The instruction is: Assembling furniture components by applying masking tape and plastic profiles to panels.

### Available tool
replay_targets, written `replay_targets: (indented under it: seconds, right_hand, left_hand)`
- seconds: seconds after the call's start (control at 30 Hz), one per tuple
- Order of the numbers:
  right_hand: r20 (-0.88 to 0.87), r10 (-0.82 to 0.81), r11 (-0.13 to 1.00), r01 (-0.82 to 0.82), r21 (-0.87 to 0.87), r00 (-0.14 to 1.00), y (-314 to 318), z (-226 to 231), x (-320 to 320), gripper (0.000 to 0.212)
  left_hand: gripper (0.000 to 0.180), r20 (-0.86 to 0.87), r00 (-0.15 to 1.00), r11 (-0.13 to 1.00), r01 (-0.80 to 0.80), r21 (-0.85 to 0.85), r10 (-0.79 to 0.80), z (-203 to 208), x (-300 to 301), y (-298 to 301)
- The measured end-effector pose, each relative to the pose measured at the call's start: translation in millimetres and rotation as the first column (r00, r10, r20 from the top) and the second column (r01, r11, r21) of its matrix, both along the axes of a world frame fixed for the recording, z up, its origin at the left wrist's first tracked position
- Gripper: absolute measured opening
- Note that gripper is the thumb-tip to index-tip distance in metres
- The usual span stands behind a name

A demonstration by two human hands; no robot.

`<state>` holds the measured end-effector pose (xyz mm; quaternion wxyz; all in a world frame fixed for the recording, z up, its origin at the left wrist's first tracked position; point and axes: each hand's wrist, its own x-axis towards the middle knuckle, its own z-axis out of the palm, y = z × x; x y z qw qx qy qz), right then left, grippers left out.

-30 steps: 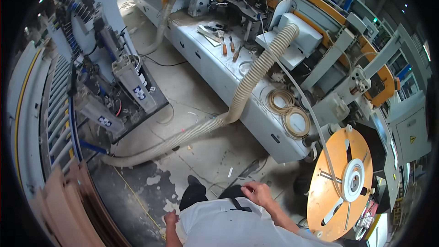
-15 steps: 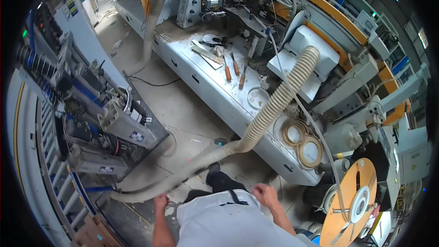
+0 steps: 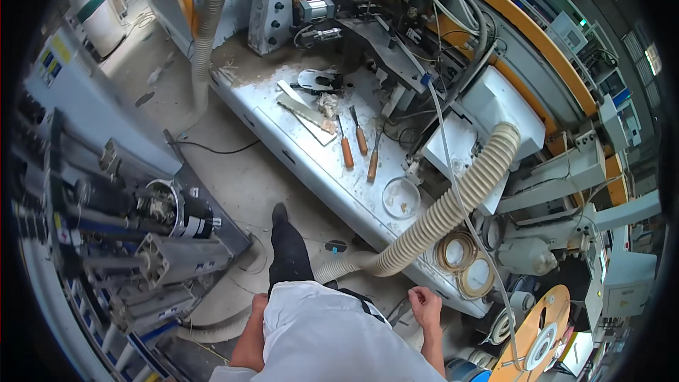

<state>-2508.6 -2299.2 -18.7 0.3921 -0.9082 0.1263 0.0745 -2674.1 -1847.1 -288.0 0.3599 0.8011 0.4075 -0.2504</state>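
My left hand [image 3: 259,303] hangs low beside my white shirt, its fingers mostly hidden by the cloth. On the other side, my right hand [image 3: 425,304] is loosely closed, with nothing visible in it, near the bench's front edge. Both hands are apart from the white machine bench [image 3: 339,216]. On the bench lie several wooden-handled chisels [image 3: 373,167], a thin wooden strip [image 3: 305,113], a black-and-white tool part [image 3: 318,80] and a round clear dish [image 3: 401,197].
A ribbed hose [image 3: 453,205] runs from a white housing down across the floor. Coiled edging rolls [image 3: 475,277] lie at the bench's right end, near an orange reel [image 3: 548,318]. Motors and metal frames [image 3: 177,262] stand on the left. A cable [image 3: 219,146] crosses the floor.
I have stepped forward, so the bench and its tools appear closer. One leg is now stretched ahead past the floor hose. My left hand has drawn in behind the shirt's edge.
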Motion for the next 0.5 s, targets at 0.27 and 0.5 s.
replay_targets:
  seconds: [0.27,0.5]
  right_hand:
    - [-0.054,-0.084,0.975,0.071,-0.208,0.995,116.0,-24.4,126.6,0.018]
    - [-0.265,-0.004,0.995,-0.024,-0.100,0.964,238.7,17.5,234.6,0.016]
  left_hand:
    - [0.027,-0.103,0.986,0.987,0.140,0.082,-0.132,-35.3,224.9,105.0]
    - [0.022,-0.013,0.873,0.714,-0.406,-0.570,0.487,19.0,421.4,175.4]
